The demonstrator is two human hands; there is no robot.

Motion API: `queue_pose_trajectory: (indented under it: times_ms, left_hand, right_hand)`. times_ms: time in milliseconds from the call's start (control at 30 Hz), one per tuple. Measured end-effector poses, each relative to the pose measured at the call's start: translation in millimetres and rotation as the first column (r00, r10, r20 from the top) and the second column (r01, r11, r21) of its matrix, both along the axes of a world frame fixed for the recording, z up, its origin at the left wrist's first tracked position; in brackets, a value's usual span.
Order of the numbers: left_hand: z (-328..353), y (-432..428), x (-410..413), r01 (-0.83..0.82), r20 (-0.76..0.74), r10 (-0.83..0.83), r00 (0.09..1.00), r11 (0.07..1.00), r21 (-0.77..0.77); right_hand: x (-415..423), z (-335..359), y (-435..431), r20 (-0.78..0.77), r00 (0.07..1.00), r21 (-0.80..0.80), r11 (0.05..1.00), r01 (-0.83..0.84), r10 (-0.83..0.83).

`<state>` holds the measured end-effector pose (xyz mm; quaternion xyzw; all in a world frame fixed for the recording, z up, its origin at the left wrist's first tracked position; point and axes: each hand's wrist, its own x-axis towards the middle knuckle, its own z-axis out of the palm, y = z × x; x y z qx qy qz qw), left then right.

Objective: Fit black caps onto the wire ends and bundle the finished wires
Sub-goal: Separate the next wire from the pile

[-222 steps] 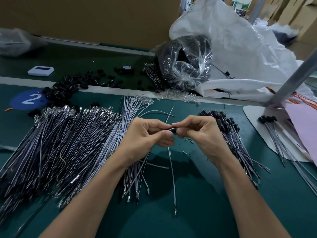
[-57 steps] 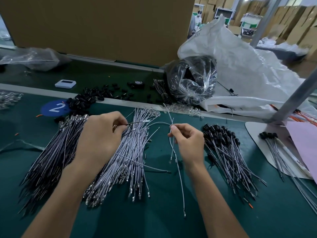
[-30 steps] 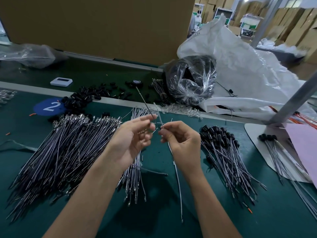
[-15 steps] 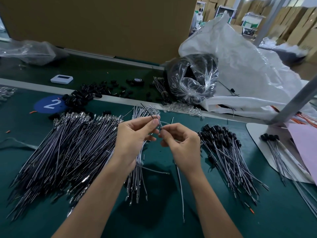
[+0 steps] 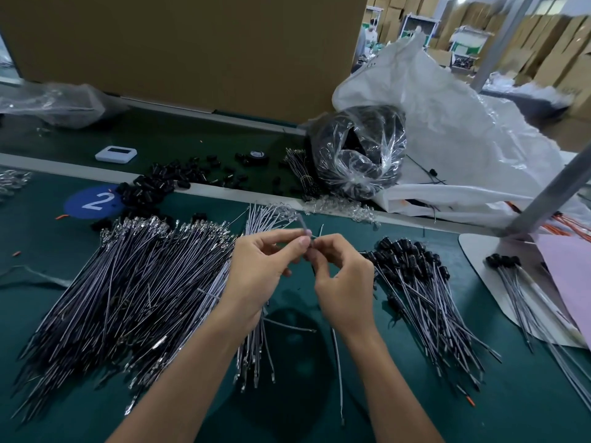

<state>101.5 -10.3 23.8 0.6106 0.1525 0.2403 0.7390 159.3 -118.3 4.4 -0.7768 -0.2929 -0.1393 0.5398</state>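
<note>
Head view: left hand (image 5: 265,273) and right hand (image 5: 347,286) raised over green bench (image 5: 499,410), tips meeting. Fingers (image 5: 300,243) of both curled, pinching thin wire (image 5: 336,362) near its top end. Rest of wire hangs from right hand down to bench. Wire tip above pinch blurred; cannot tell if cap is on it. Bare wires (image 5: 128,282) piled left of hands, capped wires (image 5: 425,292) to the right. Loose caps (image 5: 153,187) at far edge, beside blue "2" disc (image 5: 92,203).
</note>
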Motion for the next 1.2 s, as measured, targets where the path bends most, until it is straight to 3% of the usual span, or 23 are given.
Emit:
queue_pose_trajectory:
  times_ms: [133,200,300,400,500,667,933,1100,1200]
  left_hand:
    - [18,28,19,-0.061,0.014,0.06,0.998,0.998,0.03]
    - [22,50,48,-0.169,-0.046,0.185,0.982,0.955,0.244]
    - [20,80,103,-0.137,-0.138,0.309,0.941,0.719,0.681]
    - [4,106,149,0.098,-0.293,0.271,0.917,0.558,0.824]
    - [-16,120,171,0.308,-0.434,0.256,0.864,0.412,0.857]
    - [-22,128,184,0.276,-0.375,0.277,0.885,0.338,0.9]
    - [-11,128,193,0.394,-0.408,0.264,0.874,0.108,0.913]
    - [-12,130,202,0.461,-0.46,0.246,0.853,0.059,0.885]
    - [-8,135,206,0.396,-0.417,0.183,0.89,0.138,0.908]
  right_hand:
    - [6,-4,-2,0.019,0.987,0.124,0.98,0.155,-0.159]
    - [9,-8,-2,0.03,0.98,0.105,0.976,0.192,-0.196]
    - [14,-16,-3,0.041,0.974,0.05,0.975,0.219,-0.221]
    - [16,-20,-4,0.048,0.969,0.033,0.97,0.24,-0.242]
    - [18,-22,-4,0.054,0.966,0.031,0.967,0.252,-0.253]
    - [18,-22,-2,0.053,0.97,0.017,0.971,0.237,-0.237]
    - [17,-22,-1,0.021,0.981,0.005,0.981,0.194,-0.194]
    - [18,-24,-1,0.027,0.983,0.005,0.983,0.182,-0.182]
    - [19,-24,-1,0.01,0.983,0.02,0.983,0.184,-0.185]
